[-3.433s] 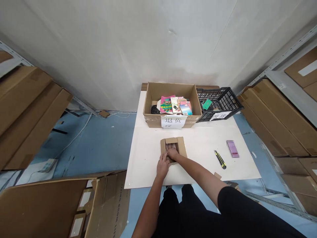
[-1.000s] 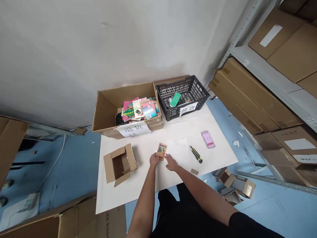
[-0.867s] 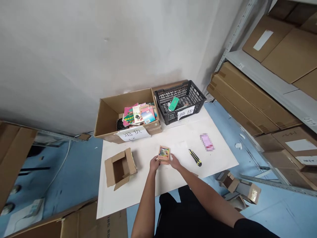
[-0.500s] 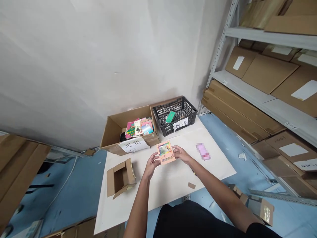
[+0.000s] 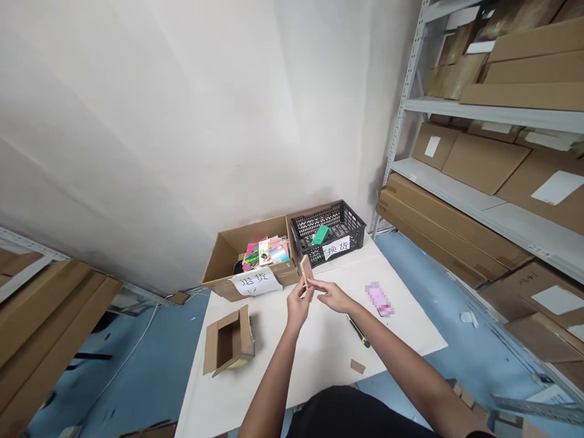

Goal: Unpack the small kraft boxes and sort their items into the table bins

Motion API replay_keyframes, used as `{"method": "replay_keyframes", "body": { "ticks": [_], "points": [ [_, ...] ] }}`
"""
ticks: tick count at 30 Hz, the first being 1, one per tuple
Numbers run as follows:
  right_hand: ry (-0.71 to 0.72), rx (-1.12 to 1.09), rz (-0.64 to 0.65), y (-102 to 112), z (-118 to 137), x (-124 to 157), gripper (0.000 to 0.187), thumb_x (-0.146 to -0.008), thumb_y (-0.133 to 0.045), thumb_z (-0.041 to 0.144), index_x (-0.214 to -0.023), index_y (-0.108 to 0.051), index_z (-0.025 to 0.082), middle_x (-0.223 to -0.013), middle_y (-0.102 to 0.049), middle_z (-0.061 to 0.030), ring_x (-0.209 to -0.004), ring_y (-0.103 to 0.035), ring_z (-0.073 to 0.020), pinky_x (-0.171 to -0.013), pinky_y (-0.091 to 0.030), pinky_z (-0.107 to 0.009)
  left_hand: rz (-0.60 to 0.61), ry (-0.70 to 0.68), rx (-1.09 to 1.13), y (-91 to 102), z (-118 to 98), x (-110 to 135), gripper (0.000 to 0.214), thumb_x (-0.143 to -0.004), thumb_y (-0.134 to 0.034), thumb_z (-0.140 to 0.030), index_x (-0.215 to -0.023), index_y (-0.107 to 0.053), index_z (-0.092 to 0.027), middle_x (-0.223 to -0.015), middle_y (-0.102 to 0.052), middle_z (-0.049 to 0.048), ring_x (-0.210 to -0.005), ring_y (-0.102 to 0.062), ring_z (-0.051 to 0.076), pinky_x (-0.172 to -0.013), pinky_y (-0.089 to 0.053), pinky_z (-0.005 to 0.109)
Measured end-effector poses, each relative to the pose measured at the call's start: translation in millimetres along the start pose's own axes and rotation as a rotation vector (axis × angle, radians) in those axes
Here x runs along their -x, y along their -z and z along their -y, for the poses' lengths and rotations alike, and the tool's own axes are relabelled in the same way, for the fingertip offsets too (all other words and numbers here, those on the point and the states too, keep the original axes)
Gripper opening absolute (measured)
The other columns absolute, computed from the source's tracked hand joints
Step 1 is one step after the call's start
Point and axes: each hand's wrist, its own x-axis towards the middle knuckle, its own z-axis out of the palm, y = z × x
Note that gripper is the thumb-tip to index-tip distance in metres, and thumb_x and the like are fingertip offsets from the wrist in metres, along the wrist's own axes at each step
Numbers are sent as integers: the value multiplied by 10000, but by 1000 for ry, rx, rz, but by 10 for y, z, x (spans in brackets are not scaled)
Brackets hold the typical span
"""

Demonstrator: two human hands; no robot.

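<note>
Pinching a thin, pale pinkish, flat rectangular item [image 5: 305, 269] near its lower end, the left hand [image 5: 298, 304] holds it upright, almost edge-on to the view, above the white worktop [image 5: 314, 365]. The fingers of the left hand are closed on it; those of the right hand [image 5: 335, 297] are stretched out with their tips at its lower part, not wrapped round it, and whether they press cannot be told. With the hold so low, the likeliest trouble is a tilt or slip: a push from the right fingers could swing the item over or flick it out of the pinch. A drop forward might send it against the brown cardboard box [image 5: 223, 289] or the black plastic mesh crate [image 5: 314, 254] beyond. If it has loose leaves, which this edge view does not settle, a slack hold might let them fan apart. A black-and-yellow utility cutter [image 5: 358, 332] lies just beside the right forearm [image 5: 392, 347]; a careless sweep could knock it, and any exposed blade, not discernible here, could nick the skin. The small open brown carton [image 5: 247, 331] stands farther left, where a wide elbow might shove it.
</note>
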Motion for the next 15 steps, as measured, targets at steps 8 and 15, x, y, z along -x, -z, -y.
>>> {"method": "replay_keyframes", "body": {
  "ticks": [8,15],
  "points": [
    [-118,-101,-256,72,-32,-169,671,-789,-823,487,-1388,-623,259,-1309,-720,-120,-1121,-718,-287,-952,-593,-476,64,148,197,377,-236,-2,741,-771,-856,-505,-1422,-674,-200,-1327,-739,140,-1077,-747,301,-894,-635,439],
    [-22,-188,-110,-323,65,-383,559,-759,-853,405,-1275,-697,259,-1268,-750,-95,-1188,-702,-297,-1016,-559,-487,-126,-66,-191,568,-112,-73,638,-789,-829,-521,-1363,-712,-267,-1400,-679,115,-1242,-677,291,-942,-626,401]
  ]
}}
